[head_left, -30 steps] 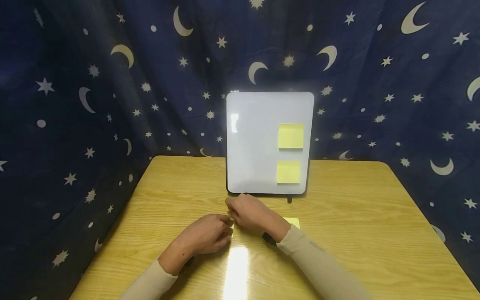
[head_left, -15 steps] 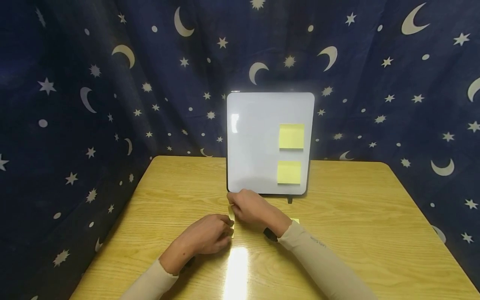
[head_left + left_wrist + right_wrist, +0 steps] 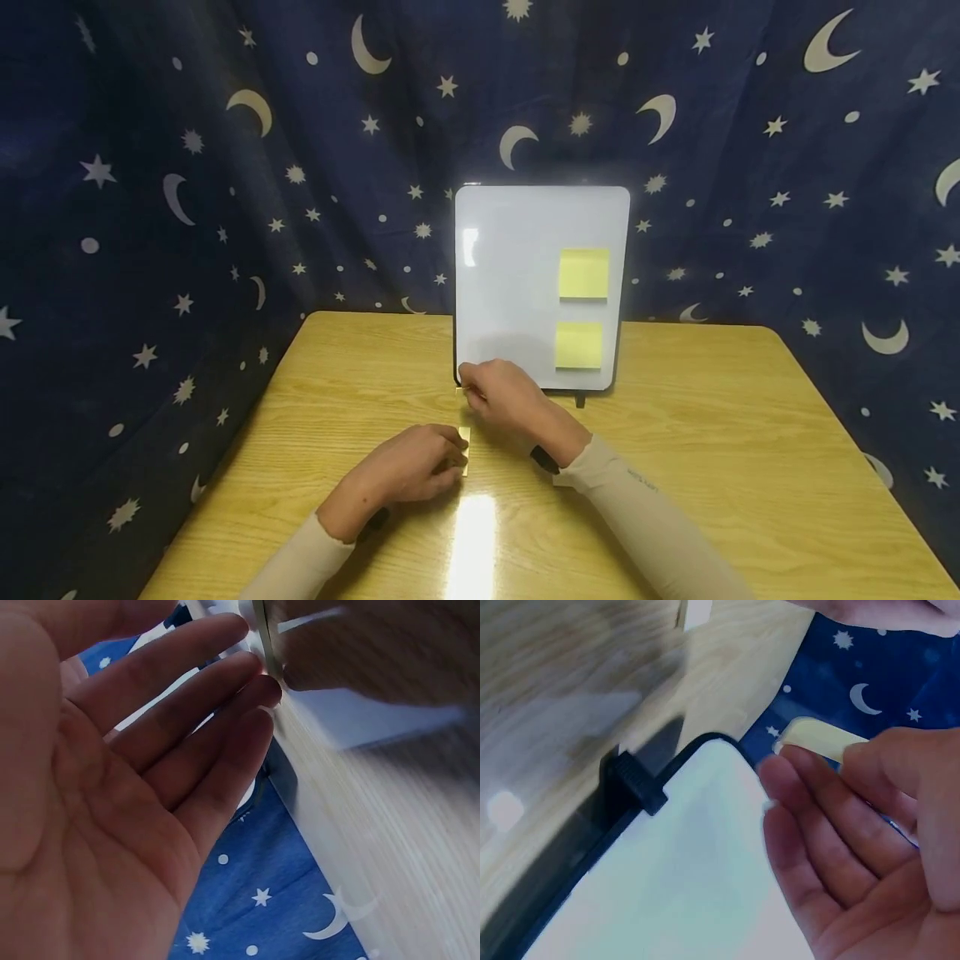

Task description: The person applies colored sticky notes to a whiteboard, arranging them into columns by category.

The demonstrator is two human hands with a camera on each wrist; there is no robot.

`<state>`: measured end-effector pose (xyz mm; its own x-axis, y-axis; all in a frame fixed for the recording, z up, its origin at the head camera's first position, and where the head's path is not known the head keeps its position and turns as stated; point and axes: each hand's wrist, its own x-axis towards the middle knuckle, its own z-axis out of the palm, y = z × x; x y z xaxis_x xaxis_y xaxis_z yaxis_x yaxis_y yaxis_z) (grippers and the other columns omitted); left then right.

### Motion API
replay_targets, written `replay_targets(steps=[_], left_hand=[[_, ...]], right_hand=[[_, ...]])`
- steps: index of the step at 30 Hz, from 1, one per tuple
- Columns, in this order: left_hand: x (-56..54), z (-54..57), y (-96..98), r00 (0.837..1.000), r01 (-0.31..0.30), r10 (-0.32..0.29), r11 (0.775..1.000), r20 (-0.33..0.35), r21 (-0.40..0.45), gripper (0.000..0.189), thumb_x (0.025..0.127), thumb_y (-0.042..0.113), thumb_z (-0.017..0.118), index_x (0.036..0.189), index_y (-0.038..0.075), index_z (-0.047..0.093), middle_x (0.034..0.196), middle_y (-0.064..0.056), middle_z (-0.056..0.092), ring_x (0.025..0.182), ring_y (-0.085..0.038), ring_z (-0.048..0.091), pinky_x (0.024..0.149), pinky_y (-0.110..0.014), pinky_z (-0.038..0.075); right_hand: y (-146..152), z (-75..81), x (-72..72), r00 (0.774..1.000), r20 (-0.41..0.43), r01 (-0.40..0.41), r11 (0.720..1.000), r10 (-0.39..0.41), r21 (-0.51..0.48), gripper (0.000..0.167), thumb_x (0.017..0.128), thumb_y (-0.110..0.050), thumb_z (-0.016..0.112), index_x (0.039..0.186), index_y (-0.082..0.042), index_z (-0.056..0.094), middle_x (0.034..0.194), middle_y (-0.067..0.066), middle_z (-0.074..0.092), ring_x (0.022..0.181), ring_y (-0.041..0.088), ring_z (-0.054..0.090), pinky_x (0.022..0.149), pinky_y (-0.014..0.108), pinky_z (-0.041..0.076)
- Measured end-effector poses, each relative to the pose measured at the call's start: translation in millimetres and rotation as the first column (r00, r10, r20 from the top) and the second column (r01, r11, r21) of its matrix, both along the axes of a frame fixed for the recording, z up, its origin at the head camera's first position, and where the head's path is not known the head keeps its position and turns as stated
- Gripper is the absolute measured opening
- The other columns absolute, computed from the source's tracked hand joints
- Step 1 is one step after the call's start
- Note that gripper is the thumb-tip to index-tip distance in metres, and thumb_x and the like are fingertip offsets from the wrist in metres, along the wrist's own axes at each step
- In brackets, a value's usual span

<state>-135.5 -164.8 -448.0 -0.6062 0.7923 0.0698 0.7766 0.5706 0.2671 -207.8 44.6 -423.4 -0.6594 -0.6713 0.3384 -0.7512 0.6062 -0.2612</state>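
In the head view my left hand rests on the table with its fingertips on a narrow yellow pad of sticky notes. Its fingers look nearly straight in the left wrist view, palm bare. My right hand is at the whiteboard's lower left corner. Between thumb and fingers it pinches a yellow sticky note, of which only a strip shows. The whiteboard stands upright, with two yellow sticky notes, an upper one and a lower one, on its right side.
The wooden table stretches to both sides of the board. A small black foot props the board's lower edge. Behind hangs a dark blue curtain with moons and stars. A bright reflection lies on the tabletop near the front.
My right hand has moved up and away from the pad toward the whiteboard's lower left corner, carrying a sticky note. My left hand has stayed at the pad. The yellow note beside my right forearm is now covered.
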Motion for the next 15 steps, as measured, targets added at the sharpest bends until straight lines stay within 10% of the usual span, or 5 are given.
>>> replay_targets(steps=[15], left_hand=[[-25.8,6.7,-4.0,0.996,-0.092,0.088,0.982,0.032,0.165,0.02,0.104,0.018,0.068,0.117,0.009,0.079,0.11,0.001,0.076,0.103,-0.014,0.072,0.092,-0.036,0.059]], right_hand=[[9,-1.5,-8.1,0.936,-0.351,-0.053,0.986,-0.007,-0.161,0.026,0.086,0.006,0.071,0.081,-0.012,0.052,0.069,-0.003,0.052,0.063,0.014,0.048,0.06,0.027,0.044]])
